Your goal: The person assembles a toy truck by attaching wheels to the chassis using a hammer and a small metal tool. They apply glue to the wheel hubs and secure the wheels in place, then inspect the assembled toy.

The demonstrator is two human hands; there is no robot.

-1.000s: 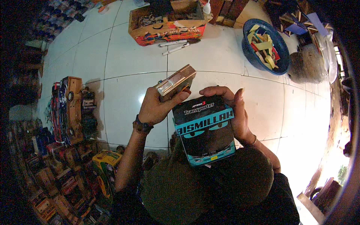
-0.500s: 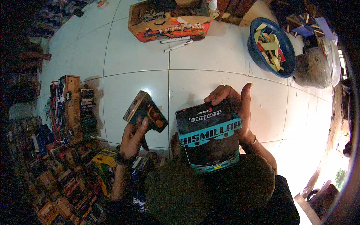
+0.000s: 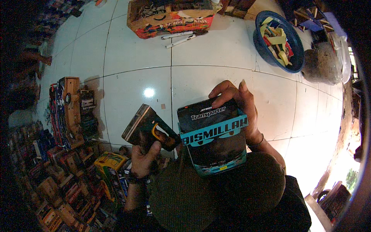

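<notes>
My right hand (image 3: 243,106) grips a black and turquoise toy bus (image 3: 216,152) at its upper right edge, fingers bent over the top. The bus has a lettered band across its front and is tilted, its front end facing up. In my left hand (image 3: 143,162) is a black tool with a yellow-edged handle opening, apparently a staple gun (image 3: 142,129). My thumb presses on its lower side, while the other fingers are mostly hidden. The tool's right end comes close to the left side of the bus; whether they touch I cannot tell.
Ahead on the white tiled floor stands a cardboard box (image 3: 174,26) of small pieces, with two white pens (image 3: 179,40) beside it. A blue basin (image 3: 259,48) holds coloured scraps. Toy buses (image 3: 69,112) crowd the left, including a yellow one (image 3: 108,164). Another person's limb (image 3: 36,57) shows at far left.
My left hand has turned the staple gun and brought it rightward, closer to the bus. The bus stays in my right hand, nearly in place. The floor scene has shifted slightly upward.
</notes>
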